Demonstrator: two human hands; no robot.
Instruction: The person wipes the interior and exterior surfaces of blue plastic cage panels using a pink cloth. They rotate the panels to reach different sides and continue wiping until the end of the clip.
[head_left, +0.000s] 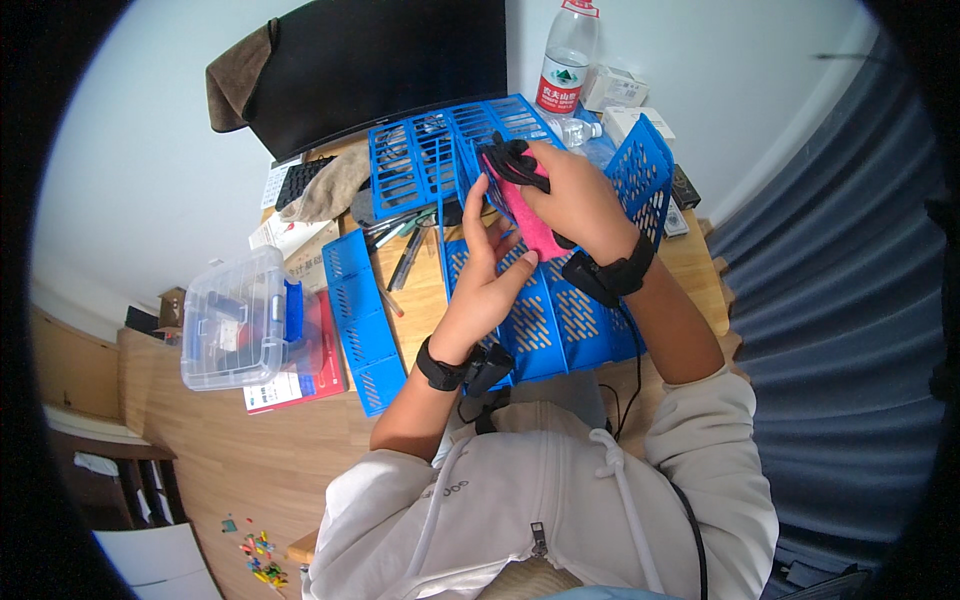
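Observation:
My right hand (574, 199) grips a pink fabric item (534, 225) with black cords or straps bunched at its top. Beside it, my left hand (480, 289) has its index finger up against a blue plastic divider panel (493, 180). The left thumb reaches the lower edge of the pink item; the other left fingers are partly hidden, so their grip is unclear. Both hands are over a blue perforated plastic file rack (529, 322) at the table's front edge. Its slotted upright side (641, 169) stands to the right of my right hand.
Behind stand a blue slatted rack section (405, 169), a monitor (390, 67) and a water bottle (566, 67). Left on the wooden table (416, 307) are several pens (407, 259), a loose blue panel (364, 322) and a clear lidded box (236, 319) on books. A dark curtain (832, 300) hangs right.

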